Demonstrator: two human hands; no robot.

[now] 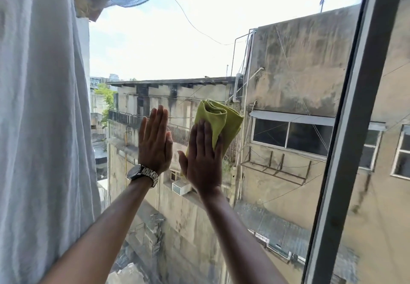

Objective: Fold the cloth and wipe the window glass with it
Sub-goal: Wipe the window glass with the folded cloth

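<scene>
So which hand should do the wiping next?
The right hand: it presses the folded yellow cloth flat against the window glass. The left hand is bare, open on the pane.
</scene>
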